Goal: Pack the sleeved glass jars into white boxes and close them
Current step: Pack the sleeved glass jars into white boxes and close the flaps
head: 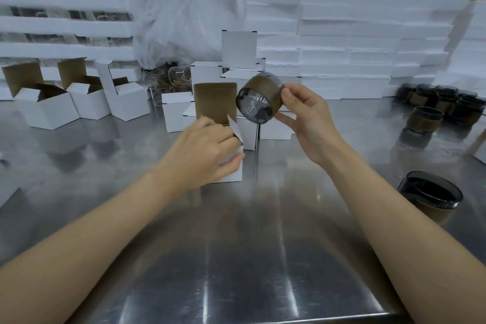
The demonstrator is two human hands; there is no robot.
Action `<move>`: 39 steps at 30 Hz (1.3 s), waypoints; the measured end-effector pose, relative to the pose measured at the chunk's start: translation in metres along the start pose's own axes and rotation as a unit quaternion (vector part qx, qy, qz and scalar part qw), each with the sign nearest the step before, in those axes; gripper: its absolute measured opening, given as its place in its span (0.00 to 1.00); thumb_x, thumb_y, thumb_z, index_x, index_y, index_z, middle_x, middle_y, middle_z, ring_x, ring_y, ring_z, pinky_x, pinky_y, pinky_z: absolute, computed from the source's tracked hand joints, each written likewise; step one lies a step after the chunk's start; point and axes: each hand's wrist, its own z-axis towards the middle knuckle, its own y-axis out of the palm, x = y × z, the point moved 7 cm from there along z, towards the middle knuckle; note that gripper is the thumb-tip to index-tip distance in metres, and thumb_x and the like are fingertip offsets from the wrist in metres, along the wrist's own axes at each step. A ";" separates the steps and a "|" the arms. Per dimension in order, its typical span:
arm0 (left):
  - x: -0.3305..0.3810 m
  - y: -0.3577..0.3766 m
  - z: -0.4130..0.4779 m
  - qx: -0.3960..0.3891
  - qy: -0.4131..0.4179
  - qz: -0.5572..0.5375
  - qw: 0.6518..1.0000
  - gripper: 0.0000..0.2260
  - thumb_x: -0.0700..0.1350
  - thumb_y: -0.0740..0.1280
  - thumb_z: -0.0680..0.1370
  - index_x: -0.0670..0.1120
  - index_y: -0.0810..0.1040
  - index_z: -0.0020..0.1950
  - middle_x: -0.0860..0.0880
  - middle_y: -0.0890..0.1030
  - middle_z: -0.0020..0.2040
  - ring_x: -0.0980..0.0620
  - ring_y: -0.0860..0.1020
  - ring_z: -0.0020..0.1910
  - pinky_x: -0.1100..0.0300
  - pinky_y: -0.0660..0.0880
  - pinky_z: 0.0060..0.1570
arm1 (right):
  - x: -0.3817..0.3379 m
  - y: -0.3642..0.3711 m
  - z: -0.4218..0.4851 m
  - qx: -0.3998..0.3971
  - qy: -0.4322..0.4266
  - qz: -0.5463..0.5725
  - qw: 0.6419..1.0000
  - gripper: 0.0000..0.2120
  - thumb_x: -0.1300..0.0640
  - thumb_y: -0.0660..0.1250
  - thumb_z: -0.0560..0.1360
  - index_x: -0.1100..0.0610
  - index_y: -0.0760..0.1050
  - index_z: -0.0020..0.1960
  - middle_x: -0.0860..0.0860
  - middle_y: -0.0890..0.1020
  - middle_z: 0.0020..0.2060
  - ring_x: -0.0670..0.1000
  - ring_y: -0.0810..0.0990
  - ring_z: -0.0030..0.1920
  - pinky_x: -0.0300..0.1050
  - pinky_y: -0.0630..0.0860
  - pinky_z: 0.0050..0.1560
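Note:
My right hand (307, 121) pinches a dark glass jar (259, 100) with a brown sleeve, tilted on its side in the air just right of an open box. My left hand (210, 150) grips that white box (231, 163), which stands on the steel table (236, 258) with its brown-lined lid (215, 102) raised. Another sleeved jar (431, 198) stands upright near the table's right edge. Several more sleeved jars (444, 105) cluster at the far right.
Open white boxes (47, 110) stand at the left, and closed ones (239, 50) are stacked behind the open box. Tall stacks of white foam or boxes (355, 39) line the back, with crumpled plastic bags (184, 16) and bare glasses (178, 76) beside them.

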 end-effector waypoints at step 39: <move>-0.050 0.018 -0.046 0.177 -0.496 -0.357 0.772 0.16 0.33 0.62 0.72 0.52 0.61 0.39 0.54 0.62 0.28 0.58 0.61 0.26 0.65 0.60 0.29 | -0.010 0.064 -0.027 -0.137 -0.199 -0.440 0.865 0.04 0.60 0.71 0.73 0.57 0.83 0.48 0.47 0.81 0.42 0.47 0.76 0.47 0.42 0.71 0.52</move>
